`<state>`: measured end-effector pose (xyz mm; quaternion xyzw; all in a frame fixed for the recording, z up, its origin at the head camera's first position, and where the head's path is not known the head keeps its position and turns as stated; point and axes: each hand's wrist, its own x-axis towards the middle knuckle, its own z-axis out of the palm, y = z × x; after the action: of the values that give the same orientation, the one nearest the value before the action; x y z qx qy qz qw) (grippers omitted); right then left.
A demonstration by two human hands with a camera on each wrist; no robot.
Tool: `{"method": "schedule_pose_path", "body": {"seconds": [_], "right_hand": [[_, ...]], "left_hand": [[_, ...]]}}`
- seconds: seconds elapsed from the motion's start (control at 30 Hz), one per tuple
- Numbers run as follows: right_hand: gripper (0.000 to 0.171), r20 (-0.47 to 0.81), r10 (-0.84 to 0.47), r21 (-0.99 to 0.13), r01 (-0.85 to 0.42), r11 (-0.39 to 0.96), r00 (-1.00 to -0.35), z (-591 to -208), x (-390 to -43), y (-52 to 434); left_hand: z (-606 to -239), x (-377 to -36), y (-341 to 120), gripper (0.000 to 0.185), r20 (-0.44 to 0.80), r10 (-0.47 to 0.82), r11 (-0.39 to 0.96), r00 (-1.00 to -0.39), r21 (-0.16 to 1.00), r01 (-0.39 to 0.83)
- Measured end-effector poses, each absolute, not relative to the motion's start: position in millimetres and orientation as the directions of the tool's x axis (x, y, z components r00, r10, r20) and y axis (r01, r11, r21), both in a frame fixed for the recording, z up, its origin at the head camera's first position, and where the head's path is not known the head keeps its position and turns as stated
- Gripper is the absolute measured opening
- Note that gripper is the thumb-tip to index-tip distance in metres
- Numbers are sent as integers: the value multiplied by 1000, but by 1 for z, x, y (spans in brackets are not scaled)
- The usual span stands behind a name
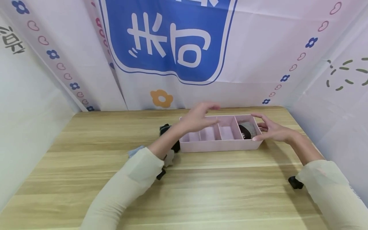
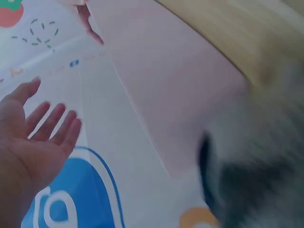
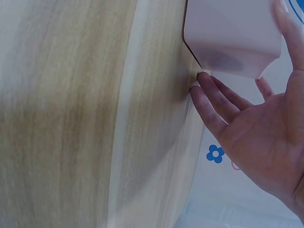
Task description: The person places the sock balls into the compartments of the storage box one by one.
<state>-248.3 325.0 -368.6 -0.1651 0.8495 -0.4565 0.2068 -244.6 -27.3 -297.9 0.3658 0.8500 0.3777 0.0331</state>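
Observation:
A long pink divided storage box (image 1: 219, 146) stands on the wooden table. Folded grey-and-dark cloth (image 1: 250, 129) fills its rightmost compartment; the compartments to the left show bare pink bottoms. My right hand (image 1: 274, 131) spans the box's right end, thumb at the near corner and index finger at the far one. In the right wrist view its other fingers (image 3: 216, 102) bend loosely beside the end wall. My left hand (image 1: 198, 118) hovers over the left half of the box, holding nothing. The left wrist view shows its fingers (image 2: 54, 123) spread apart.
Left of the box, partly behind my left forearm, lie black cloth (image 1: 165, 128), a light blue piece (image 1: 135, 151) and a grey piece (image 1: 169, 158). A printed curtain (image 1: 138, 86) rises at the table's back edge, with white walls (image 1: 339, 105) at the sides.

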Motion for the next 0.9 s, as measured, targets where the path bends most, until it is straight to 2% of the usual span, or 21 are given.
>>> {"method": "schedule_pose_path", "body": {"seconds": [0.13, 0.3, 0.9], "right_hand": [[103, -202, -469, -843, -91, 530, -860, -368, -248, 324], [103, -205, -475, -842, -93, 531, -856, -367, -248, 324], [102, -205, -492, -819, -127, 559, -846, -361, -250, 322]], "left_hand": [[-303, -240, -54, 38, 344, 558, 431, -755, 657, 618], [-310, -236, -84, 32, 421, 506, 440, -753, 625, 645], [-318, -209, -167, 33, 406, 376, 520, -833, 652, 552]]}}
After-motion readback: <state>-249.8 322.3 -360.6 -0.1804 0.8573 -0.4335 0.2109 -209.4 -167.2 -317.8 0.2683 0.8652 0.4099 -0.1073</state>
